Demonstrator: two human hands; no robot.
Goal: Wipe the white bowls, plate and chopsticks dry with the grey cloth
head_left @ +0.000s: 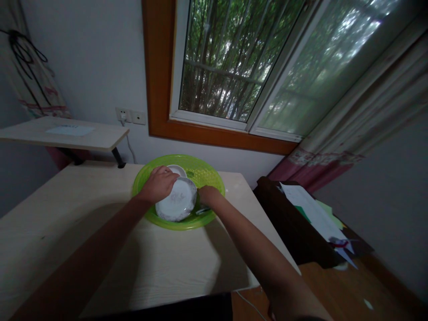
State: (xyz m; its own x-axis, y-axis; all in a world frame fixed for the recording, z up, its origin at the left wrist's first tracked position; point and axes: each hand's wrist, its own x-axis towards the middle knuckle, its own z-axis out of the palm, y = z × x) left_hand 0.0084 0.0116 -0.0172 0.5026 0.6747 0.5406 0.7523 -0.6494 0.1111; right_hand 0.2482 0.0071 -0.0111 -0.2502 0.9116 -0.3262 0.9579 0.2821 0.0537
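Two hands meet over one white plate (176, 200), which lies tilted inside the green basin (214, 176) at the far middle of the table (67, 214). The left hand (158, 183) is curled over the plate's far left rim and grips it. The right hand (207, 195) sits at the plate's right edge with its fingers bent down into the basin; whether it pinches the plate or the small dark thing just below it, I cannot tell. A white bowl (177, 170) lies just beyond the plate, partly hidden under the left hand.

As for progress, the plate and bowl are both in the basin and nothing has been set out on the table, so the handling of the dishes looks to be at an early or middle stage; no water or foam can be made out.

A shelf (67, 133) stands at the far left, a window (234, 67) above, and a dark stand with papers (310, 209) to the right.
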